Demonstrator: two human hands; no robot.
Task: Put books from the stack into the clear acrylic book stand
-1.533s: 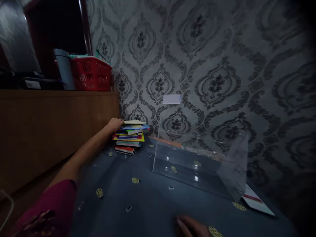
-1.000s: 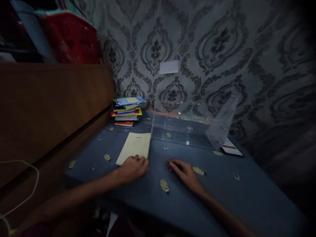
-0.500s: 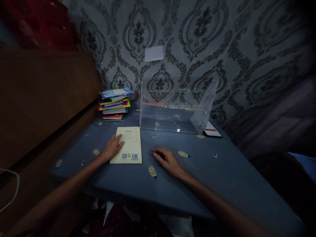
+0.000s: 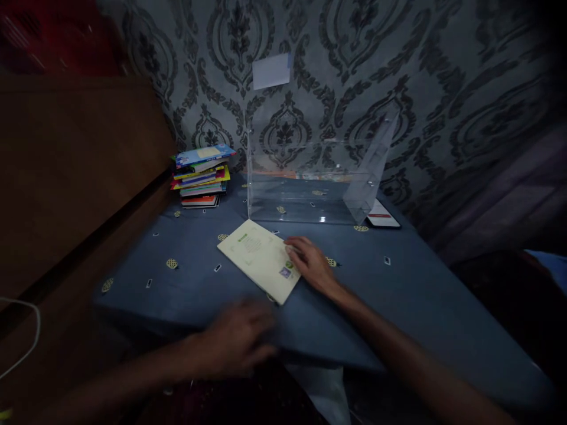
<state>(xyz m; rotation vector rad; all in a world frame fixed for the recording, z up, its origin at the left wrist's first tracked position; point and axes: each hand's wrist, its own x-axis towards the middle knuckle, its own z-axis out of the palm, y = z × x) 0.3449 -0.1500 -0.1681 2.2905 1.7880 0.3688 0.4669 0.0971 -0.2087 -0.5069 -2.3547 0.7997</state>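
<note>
A thin cream-coloured book (image 4: 257,254) lies turned at a slant on the table, its cover with small green print and a square code facing up. My right hand (image 4: 312,264) is at the book's right edge, the thumb on the cover and the fingers curled along the side, gripping it. Apart from the book, my left hand (image 4: 243,336) is near the table's front edge. Motion smears its fingers, so their pose is unclear.
Behind the book stands a clear acrylic rack (image 4: 305,200). A stack of colourful books (image 4: 204,177) sits at the back left of the blue cloth-covered table (image 4: 398,319). A white-and-red flat item (image 4: 381,215) lies beside the rack. Wooden furniture (image 4: 80,165) borders the left.
The book has turned and shifted right, from under my left hand to my right hand. My left hand has left it and moved towards the front edge. The view has tilted slightly.
</note>
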